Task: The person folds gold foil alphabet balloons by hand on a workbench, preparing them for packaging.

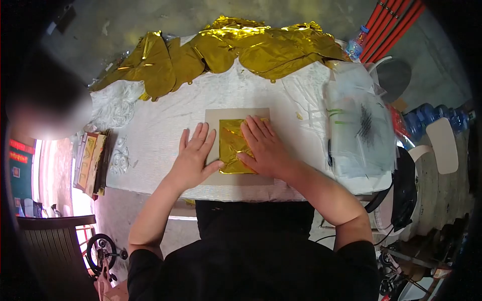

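A folded square of gold foil (232, 145) lies on a grey-brown board (236, 114) near the table's front edge. My right hand (263, 148) rests flat on the right part of the foil, fingers stretched out and pointing away from me. Over the board's left edge lies my left hand (195, 156), fingers spread, its thumb tip at the foil's lower left edge. Neither hand grips anything. Part of the foil's right side is hidden under my right hand.
Large gold foil pieces (286, 50) lie along the far edge of the white-covered table (175, 115). Clear plastic bags (359, 130) are stacked at the right, a bottle (355, 46) behind them. White stringy material (115, 104) lies at the left, near a blurred person (50, 95).
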`<action>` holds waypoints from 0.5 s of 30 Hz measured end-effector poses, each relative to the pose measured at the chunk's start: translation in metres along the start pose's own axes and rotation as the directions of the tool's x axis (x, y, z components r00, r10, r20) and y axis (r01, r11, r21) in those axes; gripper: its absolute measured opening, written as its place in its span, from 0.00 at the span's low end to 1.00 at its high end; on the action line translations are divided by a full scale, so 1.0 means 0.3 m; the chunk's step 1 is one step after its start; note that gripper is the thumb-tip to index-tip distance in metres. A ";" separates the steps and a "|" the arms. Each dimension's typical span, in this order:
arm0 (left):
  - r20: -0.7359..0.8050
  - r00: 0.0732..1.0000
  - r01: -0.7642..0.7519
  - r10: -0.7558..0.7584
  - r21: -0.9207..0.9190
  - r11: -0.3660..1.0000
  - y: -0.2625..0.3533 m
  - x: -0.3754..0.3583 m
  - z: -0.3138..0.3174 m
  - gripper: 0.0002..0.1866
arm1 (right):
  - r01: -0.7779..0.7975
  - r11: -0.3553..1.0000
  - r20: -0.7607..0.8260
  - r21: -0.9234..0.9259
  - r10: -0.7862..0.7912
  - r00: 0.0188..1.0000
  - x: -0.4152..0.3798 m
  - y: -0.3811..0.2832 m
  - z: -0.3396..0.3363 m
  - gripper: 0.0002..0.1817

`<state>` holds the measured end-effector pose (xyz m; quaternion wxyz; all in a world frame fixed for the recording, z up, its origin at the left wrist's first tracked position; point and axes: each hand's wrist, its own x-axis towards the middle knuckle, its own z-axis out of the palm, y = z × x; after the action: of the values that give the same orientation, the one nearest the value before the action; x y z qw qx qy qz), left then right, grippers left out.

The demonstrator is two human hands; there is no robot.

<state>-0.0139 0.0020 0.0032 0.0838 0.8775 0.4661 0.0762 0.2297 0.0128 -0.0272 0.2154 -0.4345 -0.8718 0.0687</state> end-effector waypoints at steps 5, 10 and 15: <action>0.019 1.000 -0.008 0.005 0.127 0.992 0.041 0.029 0.019 0.41 | -0.032 0.999 0.008 -0.023 0.032 0.999 -0.010 0.028 -0.010 0.38; 0.011 0.998 -0.068 0.067 0.095 0.993 0.080 0.128 0.037 0.40 | -0.100 0.994 0.012 -0.042 0.101 0.995 -0.033 0.112 -0.033 0.39; 0.013 1.000 -0.029 0.028 0.142 0.989 0.134 0.305 -0.117 0.23 | -0.124 0.992 0.003 -0.036 0.125 0.992 -0.031 0.137 -0.017 0.40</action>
<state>0.0616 0.0584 0.0513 0.0223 0.8882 0.4573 0.0390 0.2669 0.0304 -0.0383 0.2008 -0.4917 -0.8446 0.0674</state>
